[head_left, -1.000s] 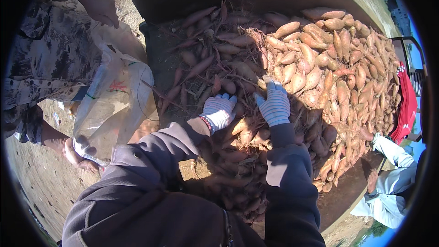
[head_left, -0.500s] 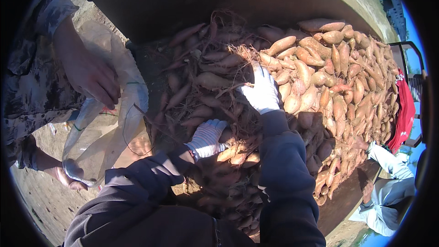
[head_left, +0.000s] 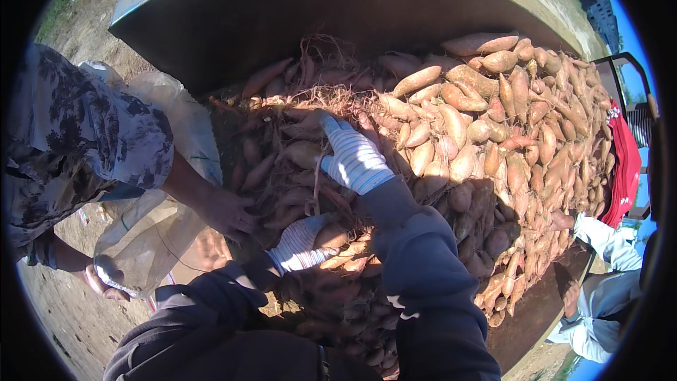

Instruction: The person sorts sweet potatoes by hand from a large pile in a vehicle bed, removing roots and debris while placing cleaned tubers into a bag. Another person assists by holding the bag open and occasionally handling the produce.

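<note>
My left hand (head_left: 303,243), in a white glove with blue stripes, is closed round a reddish-brown sweet potato (head_left: 332,236) low on the near side of the heap. Farther up, my right hand (head_left: 357,159), gloved alike, reaches leftward over shaded sweet potatoes (head_left: 303,154) tangled with stringy roots. Its fingers and thumb are stretched out and apart; whether the fingertips touch a potato is unclear. A thin stem (head_left: 317,187) dangles below the right thumb.
Sweet potatoes (head_left: 465,159) pile up inside a dark-walled bin (head_left: 275,17). At left a co-worker's hand (head_left: 224,212) reaches to the heap's edge beside a translucent sack (head_left: 141,243). Another person in pale sleeves (head_left: 606,243) works at right, near a red cloth (head_left: 620,166).
My right hand has shifted left and its fingers now point leftward. My left hand has come slightly nearer. The co-worker's hand has moved right and down, from the sack to the heap.
</note>
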### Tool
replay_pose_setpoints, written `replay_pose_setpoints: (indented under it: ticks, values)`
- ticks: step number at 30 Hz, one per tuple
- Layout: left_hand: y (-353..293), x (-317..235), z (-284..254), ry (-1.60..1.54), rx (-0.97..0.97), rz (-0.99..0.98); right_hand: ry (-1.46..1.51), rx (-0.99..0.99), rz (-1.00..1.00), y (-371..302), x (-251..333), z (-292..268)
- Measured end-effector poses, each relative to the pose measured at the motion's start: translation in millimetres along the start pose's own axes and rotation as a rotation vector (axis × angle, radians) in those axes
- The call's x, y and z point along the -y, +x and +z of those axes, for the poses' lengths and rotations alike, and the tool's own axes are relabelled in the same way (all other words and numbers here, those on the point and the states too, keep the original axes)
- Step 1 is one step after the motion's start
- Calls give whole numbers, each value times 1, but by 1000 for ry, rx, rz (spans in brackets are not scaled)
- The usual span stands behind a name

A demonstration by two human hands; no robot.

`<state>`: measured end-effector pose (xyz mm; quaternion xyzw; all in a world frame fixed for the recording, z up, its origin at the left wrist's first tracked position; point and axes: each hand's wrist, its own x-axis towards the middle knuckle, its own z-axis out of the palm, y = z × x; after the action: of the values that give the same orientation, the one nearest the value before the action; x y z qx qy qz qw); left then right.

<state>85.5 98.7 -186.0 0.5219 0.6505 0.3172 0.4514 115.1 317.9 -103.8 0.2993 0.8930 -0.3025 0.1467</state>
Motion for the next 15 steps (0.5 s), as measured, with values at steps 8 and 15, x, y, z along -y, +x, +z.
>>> replay_pose_setpoints:
  ticks: [8, 15]
  values:
    - [5, -16, -2, 12, -70, 66, -602, -219, 451, 91, -148, -107]
    - [12, -15, -7, 14, -72, 191, -507, -181, 322, 136, -166, -110]
